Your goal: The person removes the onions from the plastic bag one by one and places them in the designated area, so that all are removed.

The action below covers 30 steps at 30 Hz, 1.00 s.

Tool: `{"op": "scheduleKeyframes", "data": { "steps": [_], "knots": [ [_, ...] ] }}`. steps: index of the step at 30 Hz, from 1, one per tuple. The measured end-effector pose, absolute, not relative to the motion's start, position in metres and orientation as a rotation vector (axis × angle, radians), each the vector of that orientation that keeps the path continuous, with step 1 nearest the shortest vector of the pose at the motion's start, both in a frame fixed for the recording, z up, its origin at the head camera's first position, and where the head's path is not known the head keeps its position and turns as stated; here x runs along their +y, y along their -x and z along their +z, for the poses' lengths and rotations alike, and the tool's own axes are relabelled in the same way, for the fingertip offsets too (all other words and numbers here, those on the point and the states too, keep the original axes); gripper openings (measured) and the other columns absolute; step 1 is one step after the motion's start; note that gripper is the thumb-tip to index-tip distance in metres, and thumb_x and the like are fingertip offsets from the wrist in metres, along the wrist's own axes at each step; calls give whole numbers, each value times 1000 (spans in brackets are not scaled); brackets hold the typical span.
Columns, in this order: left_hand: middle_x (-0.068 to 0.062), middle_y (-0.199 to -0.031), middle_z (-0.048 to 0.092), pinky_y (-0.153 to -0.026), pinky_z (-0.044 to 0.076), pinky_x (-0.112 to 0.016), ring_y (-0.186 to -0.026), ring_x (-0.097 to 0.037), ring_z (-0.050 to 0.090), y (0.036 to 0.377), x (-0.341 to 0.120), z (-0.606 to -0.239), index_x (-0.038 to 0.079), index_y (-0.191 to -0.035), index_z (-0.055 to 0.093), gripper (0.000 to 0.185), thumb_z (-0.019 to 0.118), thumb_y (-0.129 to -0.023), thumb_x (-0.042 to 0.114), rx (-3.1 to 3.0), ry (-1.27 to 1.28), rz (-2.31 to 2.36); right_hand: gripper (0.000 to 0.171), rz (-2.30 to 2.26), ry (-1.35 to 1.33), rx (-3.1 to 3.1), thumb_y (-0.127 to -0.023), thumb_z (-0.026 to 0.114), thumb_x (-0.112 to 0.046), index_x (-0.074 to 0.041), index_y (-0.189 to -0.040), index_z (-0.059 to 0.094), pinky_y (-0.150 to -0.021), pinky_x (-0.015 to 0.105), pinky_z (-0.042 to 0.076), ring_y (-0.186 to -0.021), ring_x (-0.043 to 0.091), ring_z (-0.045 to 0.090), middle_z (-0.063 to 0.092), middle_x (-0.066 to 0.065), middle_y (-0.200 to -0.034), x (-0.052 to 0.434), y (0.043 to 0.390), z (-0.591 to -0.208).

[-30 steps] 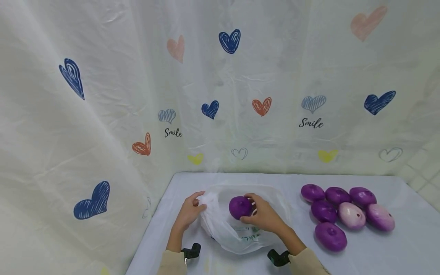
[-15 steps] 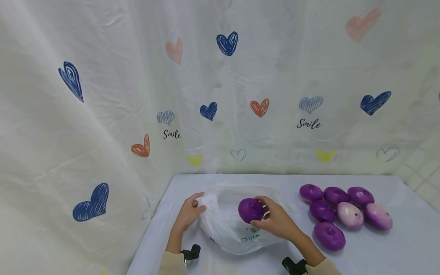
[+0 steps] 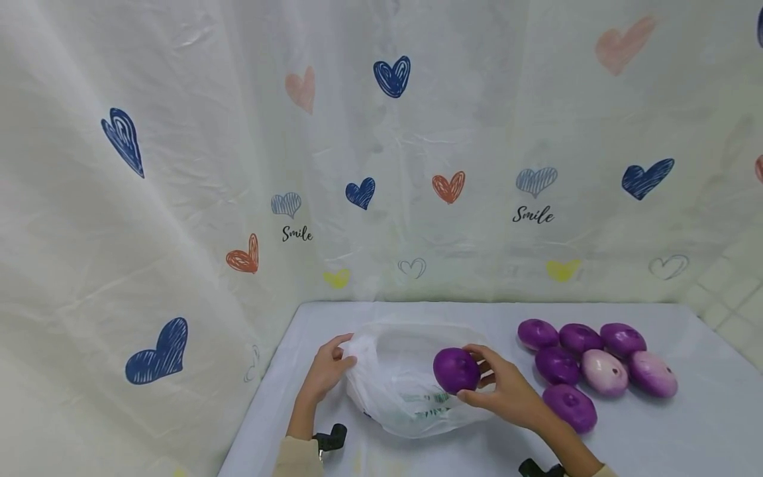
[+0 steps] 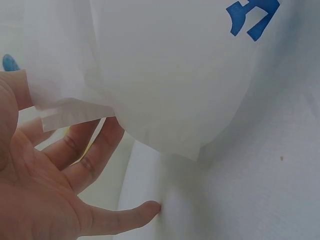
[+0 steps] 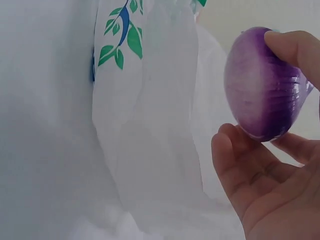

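Observation:
A white plastic bag (image 3: 396, 397) with green print lies on the white table, its mouth spread wide. My left hand (image 3: 325, 371) grips the bag's left rim; in the left wrist view a fold of plastic runs behind the thumb and over the fingers of that hand (image 4: 55, 185). Above the bag's right side, my right hand (image 3: 503, 391) holds a purple onion (image 3: 456, 371) between thumb and fingertips. Up close in the right wrist view, the onion (image 5: 262, 85) looks glossy and pale on one side. The bag's bottom is hidden.
Several more onions (image 3: 557, 366), mostly purple with two paler ones (image 3: 605, 373), sit grouped on the table to the right of the bag. Behind the table (image 3: 673, 444) hangs a white curtain (image 3: 465, 106) printed with hearts.
My right hand has carried the purple onion to the right, from over the middle of the bag's mouth to its right side. The left hand stays at the rim.

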<state>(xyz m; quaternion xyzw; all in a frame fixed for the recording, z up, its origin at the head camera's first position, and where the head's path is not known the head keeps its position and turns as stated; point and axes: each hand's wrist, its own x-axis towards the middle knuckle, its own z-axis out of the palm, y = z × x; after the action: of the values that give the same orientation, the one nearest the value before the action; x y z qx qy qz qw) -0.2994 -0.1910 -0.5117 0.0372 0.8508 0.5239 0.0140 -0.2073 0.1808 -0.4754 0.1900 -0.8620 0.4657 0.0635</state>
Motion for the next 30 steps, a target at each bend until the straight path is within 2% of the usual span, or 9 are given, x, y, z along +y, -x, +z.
{"op": "scheduleKeyframes", "data": {
  "steps": [7,17,23,30],
  "knots": [
    [-9,-99,67,-79,50,-34,-88,-20,61,298,-191,-512,16,-145,57,52,70,-95,17,2653,-127,1633,72,1395,-579,-2563,-82,86,-31,-14,-142,51,-83,29,58,-94,10,63,62,7,-118,198,200,-473],
    [-9,-96,65,-77,47,-33,-87,-20,59,300,-192,-512,16,-144,57,51,70,-95,17,2659,-127,1628,70,1300,-558,-2522,-82,87,-26,-12,-141,52,-80,27,58,-94,5,63,65,7,-116,222,187,-471],
    [-9,-96,64,-77,47,-34,-87,-20,58,299,-192,-514,16,-144,58,51,71,-95,17,2657,-129,1621,72,1215,-442,-2562,-81,87,-28,-13,-142,51,-78,26,58,-93,0,63,66,9,-121,240,176,-471],
    [-8,-95,63,-75,46,-33,-87,-20,58,299,-192,-514,16,-144,58,50,70,-95,16,2661,-137,1626,78,1158,-332,-2592,-83,86,-27,-8,-147,45,-80,23,56,-97,-7,58,62,14,-127,265,167,-468]
  ]
}}
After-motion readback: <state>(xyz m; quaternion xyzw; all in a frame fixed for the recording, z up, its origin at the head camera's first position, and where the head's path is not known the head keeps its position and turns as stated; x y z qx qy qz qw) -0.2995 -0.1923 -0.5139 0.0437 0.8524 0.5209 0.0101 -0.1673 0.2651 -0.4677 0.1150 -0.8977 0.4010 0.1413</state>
